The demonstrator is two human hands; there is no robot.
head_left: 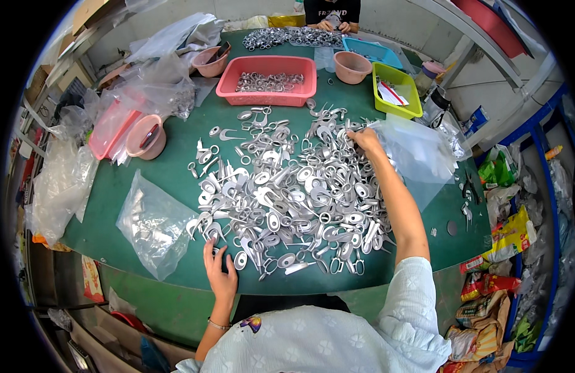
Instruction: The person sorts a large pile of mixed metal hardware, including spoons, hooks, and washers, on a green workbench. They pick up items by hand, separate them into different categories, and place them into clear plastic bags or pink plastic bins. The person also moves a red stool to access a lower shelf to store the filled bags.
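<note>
A wide heap of grey metal parts [281, 186], some hooked, some looped and some with oval discs, covers the middle of the green table. My left hand [220, 273] rests at the heap's near left edge, fingers apart, its fingertips touching parts there. Stretched out to the far right side of the heap, my right hand [367, 140] has its fingers drawn together over the parts. What lies between those fingers is too small to make out.
Behind the heap stand a pink tray [267, 99] of metal rings, a yellow-green basket [396, 110] and a round pink bowl [352, 68]. Clear plastic bags [157, 230] lie left and right. Across the green table [175, 180], a person [332, 15] handles something small. Shelving [542, 155] flanks the right.
</note>
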